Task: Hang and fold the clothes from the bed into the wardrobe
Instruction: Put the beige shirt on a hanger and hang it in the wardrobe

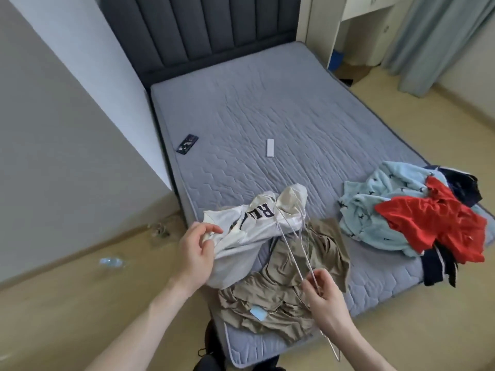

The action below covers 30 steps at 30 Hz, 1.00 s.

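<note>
While my left hand point(197, 246) pinches the white lettered shirt point(249, 223) at the foot of the bed point(267, 108), my right hand point(325, 298) grips a wire hanger point(292, 253) running into it. Both sit over a khaki garment point(289, 287); a blue-and-red clothes pile point(417, 212) lies right.

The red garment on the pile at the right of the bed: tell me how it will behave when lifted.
The red garment lies crumpled in soft folds over the light blue fleece, so it will probably go limp and hang down from any grip. It looks thin, so likely light. Since it overlaps the fleece and the dark clothes beneath, it may drag them along.
</note>
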Motion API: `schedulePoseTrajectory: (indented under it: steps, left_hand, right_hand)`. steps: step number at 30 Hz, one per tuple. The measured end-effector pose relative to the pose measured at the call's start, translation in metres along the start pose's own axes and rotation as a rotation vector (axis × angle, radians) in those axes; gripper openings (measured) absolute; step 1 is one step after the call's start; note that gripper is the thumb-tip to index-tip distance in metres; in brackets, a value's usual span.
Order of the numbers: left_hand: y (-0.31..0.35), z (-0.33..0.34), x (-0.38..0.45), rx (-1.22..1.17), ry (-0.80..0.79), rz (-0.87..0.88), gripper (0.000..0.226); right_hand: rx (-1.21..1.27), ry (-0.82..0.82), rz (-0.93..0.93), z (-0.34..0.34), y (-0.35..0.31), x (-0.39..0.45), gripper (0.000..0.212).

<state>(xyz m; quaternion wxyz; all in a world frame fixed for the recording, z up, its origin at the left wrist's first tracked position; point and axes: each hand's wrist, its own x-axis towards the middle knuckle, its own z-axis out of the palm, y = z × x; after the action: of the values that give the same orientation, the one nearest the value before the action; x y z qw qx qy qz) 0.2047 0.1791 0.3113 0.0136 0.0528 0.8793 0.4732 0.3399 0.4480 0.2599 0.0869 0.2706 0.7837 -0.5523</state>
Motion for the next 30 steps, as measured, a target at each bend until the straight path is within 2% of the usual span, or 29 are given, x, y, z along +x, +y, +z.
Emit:
schedulePoseTrajectory:
  steps: [4, 8, 14, 17, 21, 26, 28, 30]
  left_hand:
    - [0.060, -0.076, 0.010, -0.010, 0.038, 0.114, 0.033]
    - [0.117, -0.143, 0.021, -0.037, 0.084, 0.253, 0.034]
    - [0.186, -0.232, 0.020, 0.001, 0.176, 0.492, 0.037]
    - [0.211, -0.276, 0.008, -0.020, 0.140, 0.547, 0.037]
    - [0.234, -0.323, -0.019, -0.039, 0.024, 0.592, 0.034]
    - [0.251, -0.368, -0.064, -0.003, -0.133, 0.631, 0.037]
    - [0.251, -0.383, -0.082, 0.065, -0.146, 0.635, 0.032]
    - [0.243, -0.402, -0.095, 0.123, -0.114, 0.615, 0.028]
  right_hand:
    - [0.045, 0.002, -0.132, -0.006, -0.059, 0.000, 0.011]
    - [0.148, 0.050, -0.249, -0.008, -0.114, -0.009, 0.021]
    - [0.039, 0.088, -0.381, 0.007, -0.177, -0.025, 0.014]
    - [-0.018, 0.079, -0.426, 0.023, -0.208, -0.041, 0.020]
    - [-0.011, -0.019, -0.523, 0.056, -0.274, -0.066, 0.032]
    - [0.030, -0.271, -0.709, 0.118, -0.358, -0.124, 0.070]
    - [0.037, -0.365, -0.761, 0.143, -0.382, -0.150, 0.077]
    - [0.091, -0.457, -0.788, 0.165, -0.395, -0.169, 0.074]
